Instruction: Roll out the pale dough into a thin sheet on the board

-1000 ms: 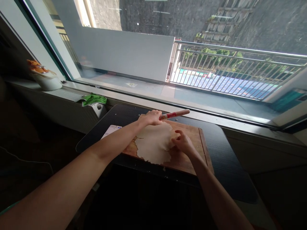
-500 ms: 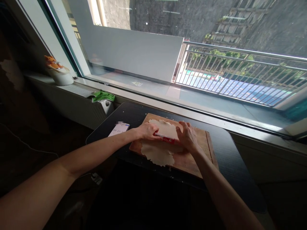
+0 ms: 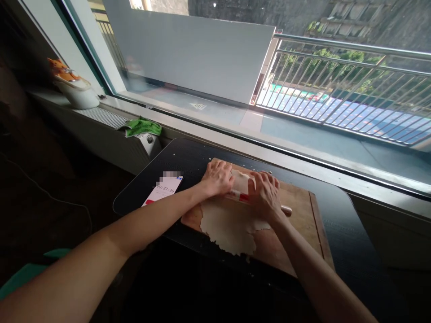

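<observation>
A black tabletop (image 3: 188, 157) is placed just beneath the window, and its middle is largely taken up by a wooden board (image 3: 298, 199). On the board, toward its left side, a thin dough sheet (image 3: 229, 226) is spread, its near edge left ragged.

Both hands are laid palm down over the sheet. The right hand (image 3: 266, 193) is opened, with its fingers stretched toward the window. The left hand (image 3: 218, 177) is also spread rather than balled, though its palm is hidden. Beneath them the rolling pin (image 3: 244, 197) is held down across the dough; its red label is seen between the hands, and its right end is left protruding past the right wrist.

Since a second ago, the sheet's right edge is no longer pinched by the right hand, and the pin, then raised under the left hand alone, is now covered by both. By this change, it is judged, handling of the edge is given over to pressing, and force can be shared more evenly along the pin.

To the left, a phone (image 3: 163, 192) is laid beside the board. A few pale crumbs (image 3: 174, 154) are scattered on the tabletop.
</observation>
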The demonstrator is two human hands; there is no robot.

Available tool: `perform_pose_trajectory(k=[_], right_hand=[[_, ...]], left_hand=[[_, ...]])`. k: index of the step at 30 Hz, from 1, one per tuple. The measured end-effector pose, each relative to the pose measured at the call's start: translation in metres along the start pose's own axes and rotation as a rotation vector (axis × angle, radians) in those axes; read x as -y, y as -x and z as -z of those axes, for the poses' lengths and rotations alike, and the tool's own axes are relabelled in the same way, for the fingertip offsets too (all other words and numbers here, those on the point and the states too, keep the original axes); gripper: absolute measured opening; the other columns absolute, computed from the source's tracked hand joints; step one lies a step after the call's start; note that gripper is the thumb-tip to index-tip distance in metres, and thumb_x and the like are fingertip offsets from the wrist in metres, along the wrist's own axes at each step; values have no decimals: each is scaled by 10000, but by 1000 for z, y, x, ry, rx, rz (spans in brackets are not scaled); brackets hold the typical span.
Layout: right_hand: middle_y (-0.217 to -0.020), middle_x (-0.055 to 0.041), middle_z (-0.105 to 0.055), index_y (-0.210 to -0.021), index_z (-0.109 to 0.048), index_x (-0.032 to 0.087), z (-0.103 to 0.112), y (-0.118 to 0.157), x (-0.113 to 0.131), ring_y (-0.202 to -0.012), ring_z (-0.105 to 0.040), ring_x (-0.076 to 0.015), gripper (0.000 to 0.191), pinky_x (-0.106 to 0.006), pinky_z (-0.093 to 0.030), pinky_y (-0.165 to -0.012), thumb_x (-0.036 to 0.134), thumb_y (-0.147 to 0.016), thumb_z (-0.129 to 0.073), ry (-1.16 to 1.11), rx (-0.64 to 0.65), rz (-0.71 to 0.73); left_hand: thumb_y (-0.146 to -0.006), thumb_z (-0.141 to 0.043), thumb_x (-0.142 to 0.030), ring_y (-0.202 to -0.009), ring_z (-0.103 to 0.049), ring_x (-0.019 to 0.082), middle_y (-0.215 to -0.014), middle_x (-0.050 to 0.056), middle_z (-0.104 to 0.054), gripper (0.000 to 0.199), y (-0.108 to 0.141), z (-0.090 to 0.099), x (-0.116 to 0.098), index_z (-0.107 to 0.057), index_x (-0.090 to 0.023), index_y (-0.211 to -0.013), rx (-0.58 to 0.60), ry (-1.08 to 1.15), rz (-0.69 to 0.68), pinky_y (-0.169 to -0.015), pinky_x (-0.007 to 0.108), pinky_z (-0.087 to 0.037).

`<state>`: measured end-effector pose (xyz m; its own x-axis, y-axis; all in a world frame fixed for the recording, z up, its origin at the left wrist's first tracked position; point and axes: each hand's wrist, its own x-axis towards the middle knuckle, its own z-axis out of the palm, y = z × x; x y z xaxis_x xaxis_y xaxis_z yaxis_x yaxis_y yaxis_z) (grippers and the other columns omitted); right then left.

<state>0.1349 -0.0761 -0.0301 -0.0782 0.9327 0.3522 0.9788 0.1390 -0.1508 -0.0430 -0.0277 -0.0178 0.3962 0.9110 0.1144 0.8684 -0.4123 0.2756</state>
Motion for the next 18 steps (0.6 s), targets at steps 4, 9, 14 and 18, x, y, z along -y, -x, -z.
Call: perform_pose_trajectory(k=[4, 9, 14, 18], right_hand=[[-1245, -168, -651, -1263, -621, 146, -7, -48, -9, -1197, -501, -304, 410, -445, -346, -1031, 322, -985, -377, 21, 66, -193], [-1286, -169, -620, -1253, -627, 149, -4, -41, -4, -1251, -469, -314, 415, -452, -343, -1039, 322, -964, -387, 38, 71, -254], [-1358, -125, -595, -1233, -641, 189, -1, 23, 10, -1412, -344, -310, 395, -483, -280, -1122, 316, -964, -383, 66, -86, -123], [-1361, -129, -618, -1164, -674, 175, 8, 72, 20, -1434, -352, -315, 398, -488, -282, -1133, 317, -999, -341, 85, -62, -57]], left_hand=[[-974, -480, -319, -1223, -503, 306, -1221, 160, -640, 270, -36, 1, 3, -642, -149, -1107, -142, -61, 32, -1057, 467, -358], [-971, -465, -284, -1200, -536, 289, -1196, 158, -657, 261, -26, -1, 2, -661, -142, -1067, -175, -111, 50, -1043, 453, -390], [-976, -462, -383, -1399, -404, 312, -1425, 123, -575, 385, 33, -7, -7, -631, -186, -1260, -170, -113, -35, -1146, 521, -315], [-1004, -392, -391, -1483, -313, 310, -1528, 133, -491, 476, 84, -8, -16, -592, -138, -1354, -143, -127, -79, -1208, 553, -219]])
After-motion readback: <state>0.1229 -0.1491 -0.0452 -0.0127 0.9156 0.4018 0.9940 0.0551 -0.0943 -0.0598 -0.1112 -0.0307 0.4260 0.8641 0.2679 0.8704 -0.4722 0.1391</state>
